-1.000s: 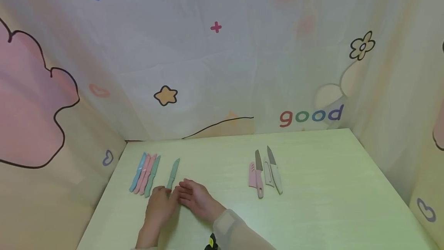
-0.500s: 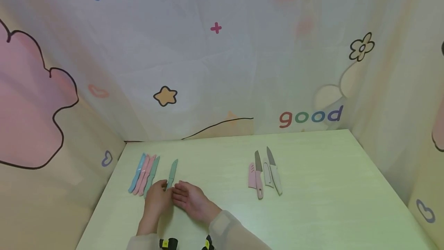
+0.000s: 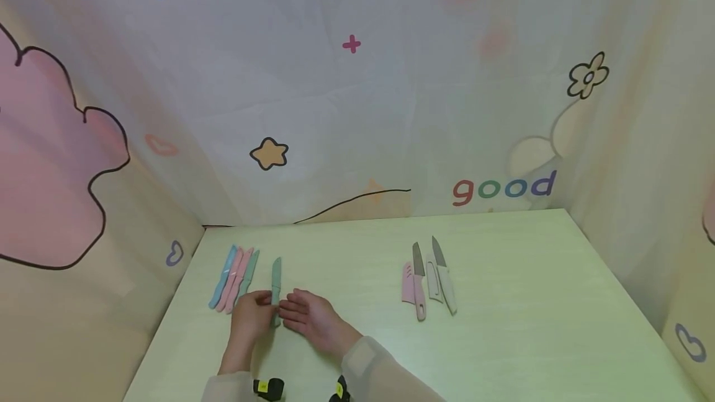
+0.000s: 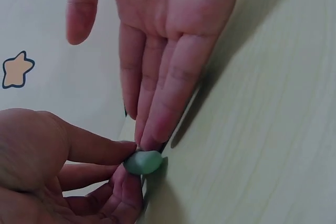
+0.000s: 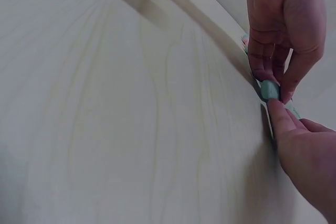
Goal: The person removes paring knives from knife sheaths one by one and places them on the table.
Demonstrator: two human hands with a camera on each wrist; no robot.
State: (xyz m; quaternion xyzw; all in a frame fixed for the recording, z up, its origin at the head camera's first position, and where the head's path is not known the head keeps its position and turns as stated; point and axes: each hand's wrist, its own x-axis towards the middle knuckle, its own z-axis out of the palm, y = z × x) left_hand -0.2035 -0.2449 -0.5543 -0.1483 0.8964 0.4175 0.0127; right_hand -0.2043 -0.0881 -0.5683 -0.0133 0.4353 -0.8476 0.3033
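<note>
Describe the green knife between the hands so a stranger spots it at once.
Find the left half of the pale table, just right of the row of four knives. There the left hand pinches the green knife, the right hand beside it. Another green knife ends the row; this one is held apart.

Lowercase word "good", letters red, green, blue and purple, printed on the backdrop cloth just above the rear edge of the desk. Plus sign, dark pink, same cloth, higher above the desk.

The pale table carries coloured knives at left, bare-bladed knives (sheaths alongside) at right.
</note>
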